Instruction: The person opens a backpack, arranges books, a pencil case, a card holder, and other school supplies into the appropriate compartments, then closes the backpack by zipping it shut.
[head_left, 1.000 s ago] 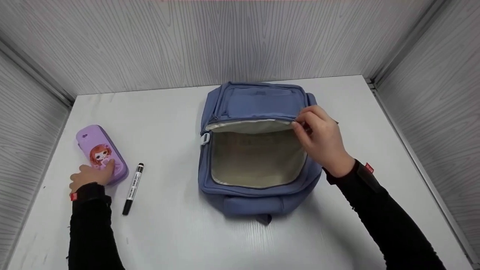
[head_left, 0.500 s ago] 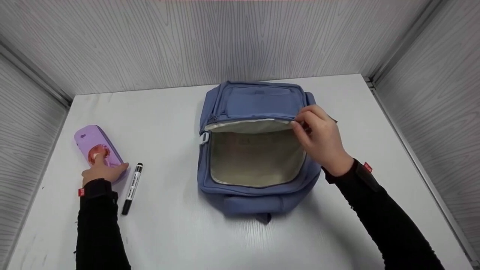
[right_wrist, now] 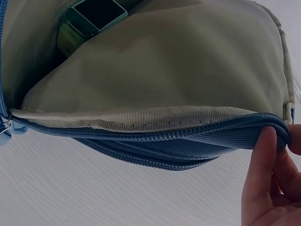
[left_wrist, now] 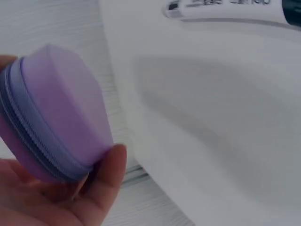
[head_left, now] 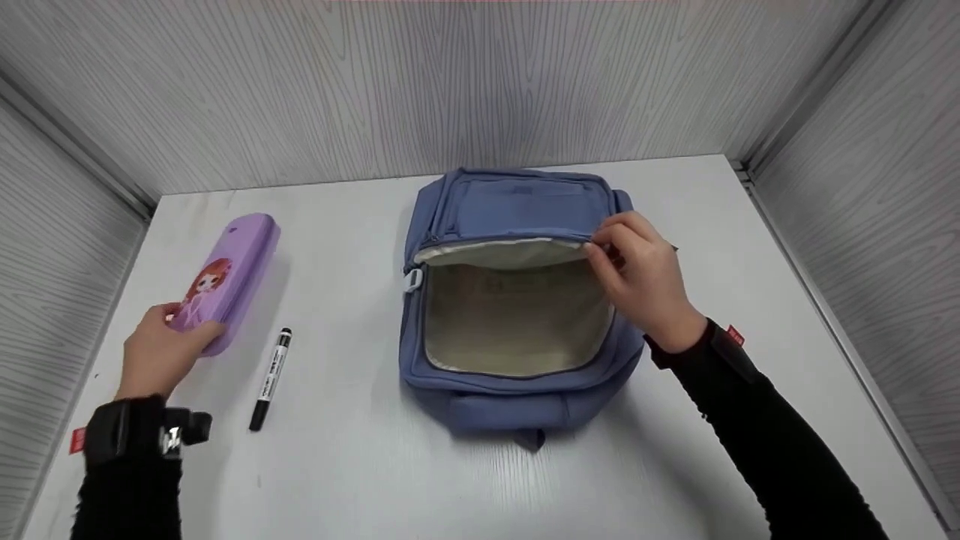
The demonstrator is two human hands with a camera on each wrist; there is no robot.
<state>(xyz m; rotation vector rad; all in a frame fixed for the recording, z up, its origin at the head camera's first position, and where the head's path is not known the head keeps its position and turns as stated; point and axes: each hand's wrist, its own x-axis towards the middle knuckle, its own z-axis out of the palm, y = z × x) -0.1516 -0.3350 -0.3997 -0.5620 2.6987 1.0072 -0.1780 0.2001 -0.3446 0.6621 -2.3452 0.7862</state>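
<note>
My left hand [head_left: 161, 349] grips the near end of a purple pencil case [head_left: 234, 277] with a red-haired doll picture on its lid. The case is tilted and held above the table; its zipper [left_wrist: 40, 127] runs along the side in the left wrist view. A blue backpack [head_left: 510, 412] lies on the table, its main compartment unzipped and showing a beige lining [head_left: 517, 322]. At the right end of the raised flap [head_left: 525, 210], my right hand [head_left: 645, 277] pinches the zippered edge between thumb and fingers.
A black-and-white marker [head_left: 271, 379] lies right of the left hand. Inside the backpack, the right wrist view shows a partly hidden box-like thing [right_wrist: 94, 19] with a dark top and green side. Pale wood-grain panels [head_left: 480, 82] enclose the table at the back and sides.
My left hand has shifted from resting on the pencil case to gripping its near end. The case has been lifted and turned, its far end swinging right. The right hand keeps holding the flap.
</note>
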